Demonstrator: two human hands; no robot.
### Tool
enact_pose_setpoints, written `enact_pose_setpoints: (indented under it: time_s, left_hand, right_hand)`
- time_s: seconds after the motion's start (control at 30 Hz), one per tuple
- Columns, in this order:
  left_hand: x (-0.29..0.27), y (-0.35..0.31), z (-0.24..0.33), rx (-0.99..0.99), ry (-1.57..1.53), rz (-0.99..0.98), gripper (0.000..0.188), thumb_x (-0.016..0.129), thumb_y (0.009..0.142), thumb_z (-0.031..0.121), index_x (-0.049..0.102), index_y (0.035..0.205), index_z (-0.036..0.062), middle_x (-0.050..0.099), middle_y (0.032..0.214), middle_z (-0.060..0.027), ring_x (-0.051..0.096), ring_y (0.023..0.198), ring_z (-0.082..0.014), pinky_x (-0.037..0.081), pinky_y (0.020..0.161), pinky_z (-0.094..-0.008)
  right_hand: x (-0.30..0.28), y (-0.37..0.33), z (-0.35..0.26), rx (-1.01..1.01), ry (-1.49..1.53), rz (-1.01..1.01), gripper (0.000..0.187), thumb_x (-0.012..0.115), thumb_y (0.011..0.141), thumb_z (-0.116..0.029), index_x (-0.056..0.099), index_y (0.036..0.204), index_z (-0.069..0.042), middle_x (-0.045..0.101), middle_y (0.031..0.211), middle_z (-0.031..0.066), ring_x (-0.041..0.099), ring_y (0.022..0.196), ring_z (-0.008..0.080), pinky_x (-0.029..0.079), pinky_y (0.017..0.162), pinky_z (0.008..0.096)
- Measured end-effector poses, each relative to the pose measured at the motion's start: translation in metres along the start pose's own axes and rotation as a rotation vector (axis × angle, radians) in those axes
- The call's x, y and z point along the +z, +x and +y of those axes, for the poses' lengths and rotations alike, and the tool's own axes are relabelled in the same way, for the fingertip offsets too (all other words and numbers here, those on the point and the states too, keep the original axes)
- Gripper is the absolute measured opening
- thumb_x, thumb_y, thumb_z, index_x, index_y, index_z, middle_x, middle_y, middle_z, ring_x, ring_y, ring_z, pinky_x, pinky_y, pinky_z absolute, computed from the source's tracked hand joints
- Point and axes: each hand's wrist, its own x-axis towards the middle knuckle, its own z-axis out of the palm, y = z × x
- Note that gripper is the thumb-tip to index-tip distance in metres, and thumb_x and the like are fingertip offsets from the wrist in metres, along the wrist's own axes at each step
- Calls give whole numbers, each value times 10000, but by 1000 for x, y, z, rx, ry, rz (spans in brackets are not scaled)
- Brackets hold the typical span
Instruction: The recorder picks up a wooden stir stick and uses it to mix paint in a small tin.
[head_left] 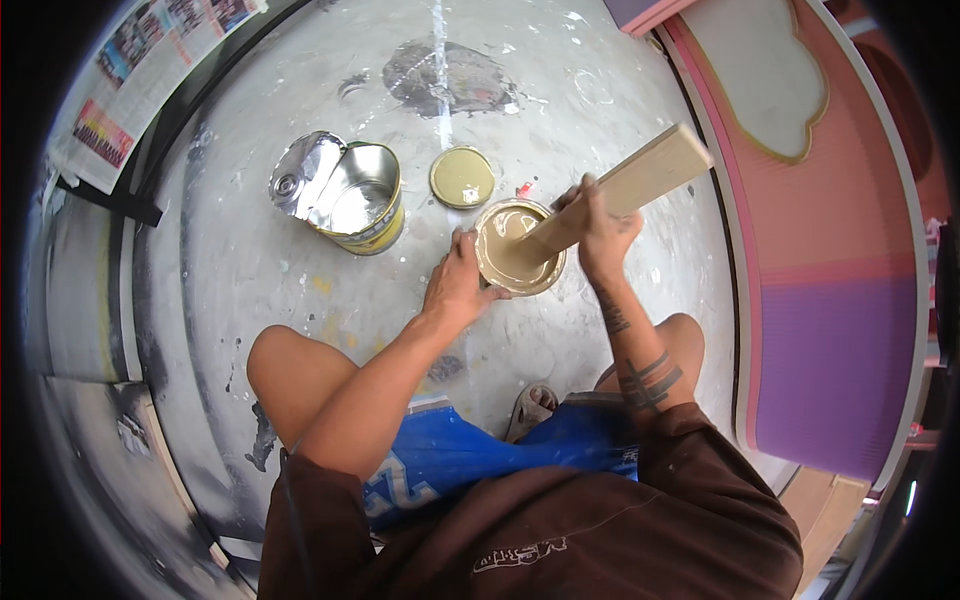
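Note:
A round can of tan paint [497, 285] stands on the floor in front of me, its top off. My left hand [458, 278] is wrapped round the left side of the can's rim. In my right hand [606, 232] is a flat wooden stick [655, 172], slanting up to the right. The stick's lower end dips into the tan paint [503, 238], which hides its tip. Just beyond the can lies a round lid [462, 177] with tan paint on it.
An opened metal can [372, 235], shiny inside, stands to the left with its cut top [299, 180] folded back. A pink and purple panel [830, 340] curves along the right. Newspaper [140, 75] covers something at the far left. The grey floor [560, 90] has paint stains.

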Motion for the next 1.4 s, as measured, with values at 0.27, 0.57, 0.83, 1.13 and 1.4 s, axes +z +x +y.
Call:
enact_pose_setpoints:
  time_s: [0.27, 0.57, 0.83, 1.13, 1.4]
  left_hand:
    - [0, -2, 2, 1, 30, 29, 1008, 922, 711, 259, 275, 1423, -43, 481, 1416, -313, 525, 1293, -443, 459, 1066, -462]
    - [-2, -4, 6, -25, -7, 7, 1027, 923, 709, 256, 260, 1441, -24, 480, 1416, -315, 501, 1314, -452, 442, 1081, -474]
    - [3, -2, 6, -53, 4, 16, 1006, 928, 702, 235, 267, 1431, 25, 535, 1366, -295, 535, 1278, -439, 449, 1057, -480]
    - [6, 0, 4, -51, -6, 34, 1003, 933, 685, 197, 273, 1424, 37, 554, 1346, -299, 540, 1277, -449, 450, 1050, -485]
    - [7, 2, 0, 16, -22, 58, 1000, 936, 679, 184, 282, 1418, 25, 552, 1343, -308, 534, 1285, -462, 452, 1053, -488]
  right_hand:
    - [-32, 33, -99, -110, 121, 234, 318, 719, 941, -259, 585, 947, 29, 651, 735, 139, 683, 636, 269, 591, 627, 397]
    - [-95, 48, -95, -41, 285, 445, 470, 711, 942, -325, 479, 1133, 36, 605, 859, 162, 655, 771, 313, 575, 794, 481]
    - [-142, 60, -71, 12, 403, 454, 446, 637, 989, -302, 400, 1238, -19, 540, 963, 158, 615, 895, 323, 537, 926, 517]
    - [-173, 72, -71, 113, 586, 520, 386, 605, 1007, -288, 404, 1211, -30, 536, 993, 158, 607, 953, 338, 544, 955, 536]
    - [-170, 69, -86, 87, 633, 577, 390, 615, 1003, -264, 379, 1214, -38, 526, 986, 159, 604, 936, 322, 551, 965, 537]
